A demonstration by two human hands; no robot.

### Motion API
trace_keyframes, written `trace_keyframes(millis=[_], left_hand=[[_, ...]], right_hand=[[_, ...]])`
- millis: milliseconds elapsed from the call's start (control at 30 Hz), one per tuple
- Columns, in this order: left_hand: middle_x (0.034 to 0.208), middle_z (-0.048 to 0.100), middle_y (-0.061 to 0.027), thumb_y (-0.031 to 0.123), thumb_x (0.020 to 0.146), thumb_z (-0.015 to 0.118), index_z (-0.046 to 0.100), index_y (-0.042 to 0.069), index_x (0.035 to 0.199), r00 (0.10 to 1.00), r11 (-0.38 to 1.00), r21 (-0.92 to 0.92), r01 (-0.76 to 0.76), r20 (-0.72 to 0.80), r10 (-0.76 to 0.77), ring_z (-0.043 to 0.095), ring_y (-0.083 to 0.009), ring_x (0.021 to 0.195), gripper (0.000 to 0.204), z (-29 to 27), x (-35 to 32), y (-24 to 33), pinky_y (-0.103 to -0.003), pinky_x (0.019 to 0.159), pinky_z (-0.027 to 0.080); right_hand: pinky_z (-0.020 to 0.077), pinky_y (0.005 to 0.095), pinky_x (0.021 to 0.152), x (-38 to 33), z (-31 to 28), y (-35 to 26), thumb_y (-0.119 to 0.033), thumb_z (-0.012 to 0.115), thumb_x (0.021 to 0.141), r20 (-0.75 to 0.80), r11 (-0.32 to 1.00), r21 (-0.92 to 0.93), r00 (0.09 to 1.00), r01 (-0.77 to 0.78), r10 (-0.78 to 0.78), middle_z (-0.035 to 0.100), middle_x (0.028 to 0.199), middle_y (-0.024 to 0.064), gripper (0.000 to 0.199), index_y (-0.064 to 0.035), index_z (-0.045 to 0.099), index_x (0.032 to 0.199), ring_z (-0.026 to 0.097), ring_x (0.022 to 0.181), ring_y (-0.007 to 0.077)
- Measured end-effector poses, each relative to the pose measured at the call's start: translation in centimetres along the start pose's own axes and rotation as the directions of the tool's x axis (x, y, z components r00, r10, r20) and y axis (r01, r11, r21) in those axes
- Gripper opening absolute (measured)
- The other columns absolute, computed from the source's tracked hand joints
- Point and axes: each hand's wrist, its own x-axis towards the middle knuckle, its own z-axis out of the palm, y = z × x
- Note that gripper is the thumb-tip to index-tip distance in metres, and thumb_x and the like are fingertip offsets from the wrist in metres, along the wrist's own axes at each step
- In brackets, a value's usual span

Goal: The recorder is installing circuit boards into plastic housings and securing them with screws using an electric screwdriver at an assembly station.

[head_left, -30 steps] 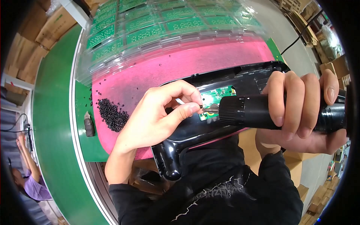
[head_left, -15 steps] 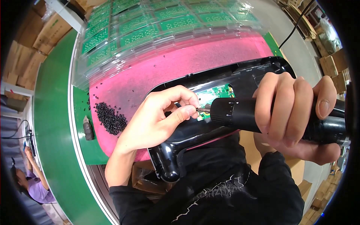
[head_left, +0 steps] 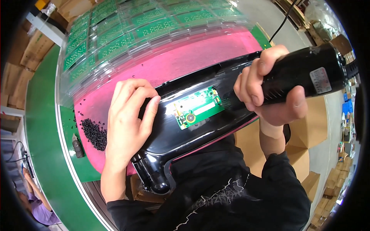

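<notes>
My right hand (head_left: 266, 88) is wrapped round a thick black electric screwdriver (head_left: 296, 73), whose corded end points to the far right; its tip is hidden behind my fingers. Below lies a long, glossy black plastic housing (head_left: 162, 133), open side up, with a rounded leg at its near left. My left hand (head_left: 129, 115) is closed over the housing's left end, fingers curled at the far rim. A green circuit board (head_left: 198, 107) with a round disc part sits inside the housing, between my two hands.
Left of my left hand lies a heap of small black screws (head_left: 93, 134) on the pink mat (head_left: 196, 52). Stacked clear trays (head_left: 127, 57) of green boards stand behind. A dark wrapped stub (head_left: 78, 147) rests on the green table (head_left: 48, 127). Cardboard boxes (head_left: 304, 127) stand at right.
My left hand has left the screwdriver's bit and moved left to the housing's end. The screwdriver has lifted back off the board to the right, baring the board. The view has shifted slightly.
</notes>
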Motion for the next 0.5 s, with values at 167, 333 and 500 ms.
trace_keyframes(millis=[167,333,500], left_hand=[[0.101,0.06,-0.0113,0.002,0.085,0.067,0.062,0.001,0.094,0.999,0.998,0.029,0.048,0.013,-0.048,0.057,-0.03,0.097,0.011,0.2,0.1,0.0,-0.04,0.091,0.043],[0.104,0.06,-0.0143,0.004,0.086,0.066,0.059,0.001,0.11,0.996,0.991,0.101,0.084,0.029,-0.088,0.058,-0.0341,0.103,0.025,0.2,0.1,0.0,-0.041,0.093,0.044],[0.104,0.061,-0.0198,0.009,0.088,0.064,0.058,-0.001,0.116,0.964,0.978,0.163,0.133,0.209,-0.166,0.058,-0.0398,0.101,0.03,-0.3,-0.1,-0.2,-0.043,0.09,0.046]], right_hand=[[0.0373,0.0244,0.043,-0.1,0.0,0.4,-0.056,0.062,0.086,-0.031,0.986,-0.141,0.996,-0.086,0.083,0.05,0.059,0.0022,0.058,-0.0028,0.045,0.102,0.045,0.043,0.0109],[0.0363,0.0237,0.044,0.4,0.0,0.7,-0.053,0.067,0.085,0.044,0.985,-0.07,0.986,-0.155,0.158,0.05,0.059,0.0021,0.057,-0.0025,0.046,0.101,0.046,0.045,0.0105],[0.0348,0.0238,0.042,0.5,0.8,1.1,-0.057,0.066,0.084,-0.076,0.988,-0.122,0.993,-0.097,0.089,0.048,0.057,0.0008,0.061,-0.0024,0.046,0.101,0.044,0.042,0.0102]])
